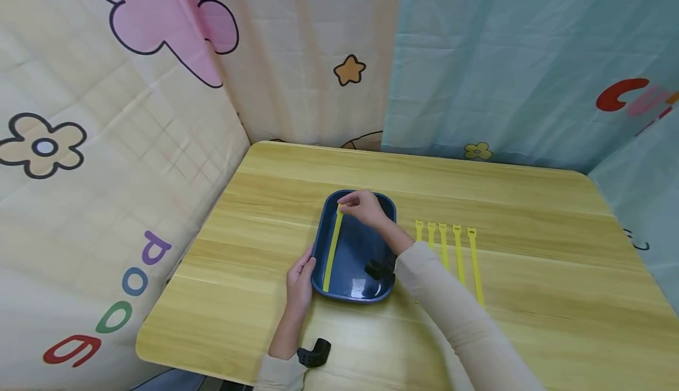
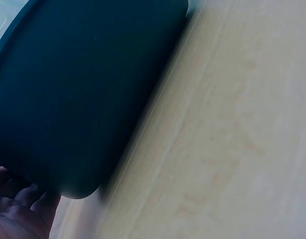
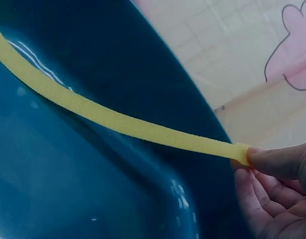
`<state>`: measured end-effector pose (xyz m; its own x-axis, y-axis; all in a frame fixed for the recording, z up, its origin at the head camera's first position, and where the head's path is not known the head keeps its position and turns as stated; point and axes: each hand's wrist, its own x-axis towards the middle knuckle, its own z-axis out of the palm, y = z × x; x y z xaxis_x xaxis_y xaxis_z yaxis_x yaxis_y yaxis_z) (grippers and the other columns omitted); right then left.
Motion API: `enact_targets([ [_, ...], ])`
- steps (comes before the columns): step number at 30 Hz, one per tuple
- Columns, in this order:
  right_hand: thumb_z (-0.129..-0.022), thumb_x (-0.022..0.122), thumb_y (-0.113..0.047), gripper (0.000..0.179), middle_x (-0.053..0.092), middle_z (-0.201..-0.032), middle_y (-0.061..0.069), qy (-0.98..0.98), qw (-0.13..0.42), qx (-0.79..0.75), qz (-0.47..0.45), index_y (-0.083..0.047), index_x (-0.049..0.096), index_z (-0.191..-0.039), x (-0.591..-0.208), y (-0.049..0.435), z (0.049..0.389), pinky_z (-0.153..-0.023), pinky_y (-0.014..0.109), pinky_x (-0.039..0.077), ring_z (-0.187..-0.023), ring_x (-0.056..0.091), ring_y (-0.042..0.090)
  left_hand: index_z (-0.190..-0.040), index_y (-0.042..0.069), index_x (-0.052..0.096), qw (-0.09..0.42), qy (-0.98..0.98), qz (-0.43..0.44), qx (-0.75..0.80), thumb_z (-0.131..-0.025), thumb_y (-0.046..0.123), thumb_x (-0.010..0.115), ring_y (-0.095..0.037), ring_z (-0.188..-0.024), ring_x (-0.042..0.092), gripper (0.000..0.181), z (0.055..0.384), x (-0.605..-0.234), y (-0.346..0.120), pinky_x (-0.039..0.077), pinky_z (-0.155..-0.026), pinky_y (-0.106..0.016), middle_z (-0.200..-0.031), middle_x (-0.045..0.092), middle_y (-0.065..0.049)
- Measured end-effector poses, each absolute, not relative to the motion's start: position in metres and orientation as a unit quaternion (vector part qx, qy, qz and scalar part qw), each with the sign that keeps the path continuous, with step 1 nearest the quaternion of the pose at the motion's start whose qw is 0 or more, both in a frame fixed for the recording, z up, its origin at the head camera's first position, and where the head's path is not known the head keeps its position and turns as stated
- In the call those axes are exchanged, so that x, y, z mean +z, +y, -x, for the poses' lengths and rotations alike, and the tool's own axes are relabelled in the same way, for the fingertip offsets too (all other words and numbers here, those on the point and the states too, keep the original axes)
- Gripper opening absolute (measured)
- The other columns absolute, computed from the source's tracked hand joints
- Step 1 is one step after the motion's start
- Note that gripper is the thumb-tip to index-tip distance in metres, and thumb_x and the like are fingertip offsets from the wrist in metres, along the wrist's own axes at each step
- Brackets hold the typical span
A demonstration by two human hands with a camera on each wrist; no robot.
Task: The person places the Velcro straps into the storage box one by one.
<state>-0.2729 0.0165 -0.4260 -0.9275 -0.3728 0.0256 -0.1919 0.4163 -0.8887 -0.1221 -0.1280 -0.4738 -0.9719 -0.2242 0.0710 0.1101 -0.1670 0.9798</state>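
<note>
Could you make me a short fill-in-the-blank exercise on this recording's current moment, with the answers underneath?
1. The right hand pinches one end of a ____ strap.
2. The hand holding the side of the blue tray is the person's ____ one.
3. On the table, ____ more straps lie in a row.
4. In the head view, that row is to the ____ of the tray.

Missing words: yellow; left; five; right.
</note>
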Motion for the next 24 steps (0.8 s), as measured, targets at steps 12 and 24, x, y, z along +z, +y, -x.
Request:
enact_targets([
  [12, -0.074, 0.064, -0.009, 0.014, 0.062, -0.074, 0.007, 0.818, 0.114, -0.555, 0.092, -0.002, 0.066, -0.085, -0.439, 0.010, 0.279, -0.062, 0.026, 0.050, -0.066, 0.059, 0.015, -0.119, -0.005, 0.044, 0.119, -0.646, -0.044, -0.753, -0.087, 0.006, 0.041, -0.014, -0.114, 0.035, 0.033, 0.124, -0.481, -0.128, 0.029, -0.092, -0.022, -0.122, 0.043, -0.011],
  [24, -0.076, 0.059, -0.001, 0.014, 0.062, -0.079, 0.014, 0.793, 0.150, -0.588, 0.049, 0.004, 0.063, -0.088, -0.448, 0.009, 0.283, -0.066, 0.031, 0.049, -0.074, 0.060, 0.024, -0.120, -0.002, 0.044, 0.114, -0.648, -0.034, -0.753, -0.088, 0.009, 0.040, -0.015, -0.115, 0.034, 0.034, 0.124, -0.483, -0.129, 0.029, -0.092, -0.022, -0.123, 0.042, -0.010],
])
